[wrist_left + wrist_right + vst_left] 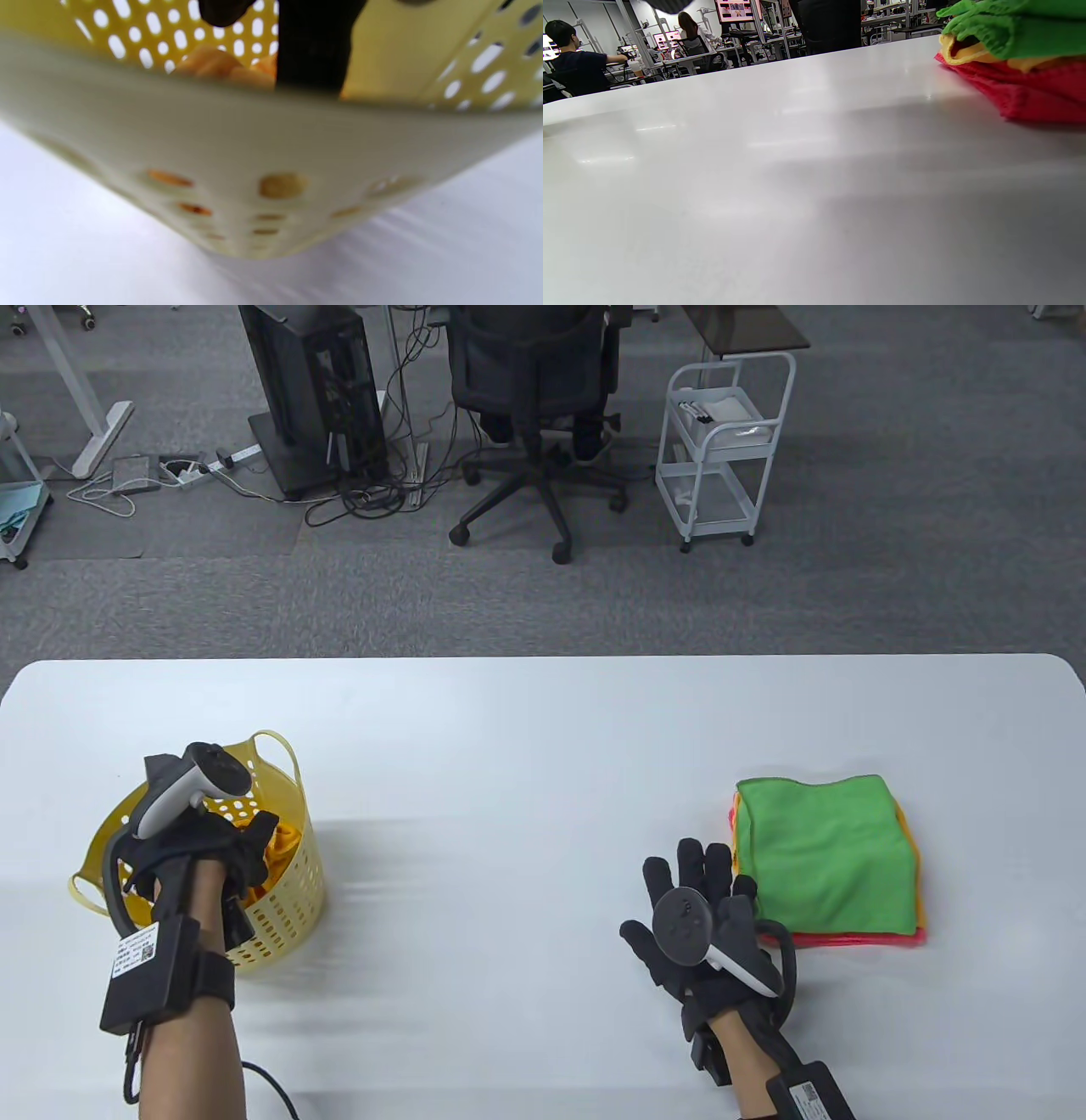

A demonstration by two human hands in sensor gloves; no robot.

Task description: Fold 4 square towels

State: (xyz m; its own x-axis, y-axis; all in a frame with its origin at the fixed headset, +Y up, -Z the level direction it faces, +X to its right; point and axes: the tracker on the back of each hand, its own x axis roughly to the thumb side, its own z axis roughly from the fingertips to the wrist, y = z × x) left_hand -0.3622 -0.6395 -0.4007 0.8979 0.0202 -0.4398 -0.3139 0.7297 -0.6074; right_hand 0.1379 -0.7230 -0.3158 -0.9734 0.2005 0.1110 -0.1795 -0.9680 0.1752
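Note:
A yellow perforated basket (293,903) stands at the table's left. My left hand (252,848) reaches into it from above, and its fingers curl down onto a bunched orange towel (285,843) near the rim. The left wrist view is blurred: the basket wall (271,140) fills it, with the orange towel (212,63) beside a dark gloved finger (314,46). At the right lies a folded stack with a green towel (827,853) on top and a red towel (848,939) at the bottom. My right hand (697,872) lies flat on the table just left of the stack, fingers straight, holding nothing. The right wrist view shows the stack's corner (1031,93).
The white table (526,780) stretches between basket and stack. Beyond its far edge are an office chair (534,398), a white wheeled cart (721,449) and a computer tower (310,390) on grey carpet.

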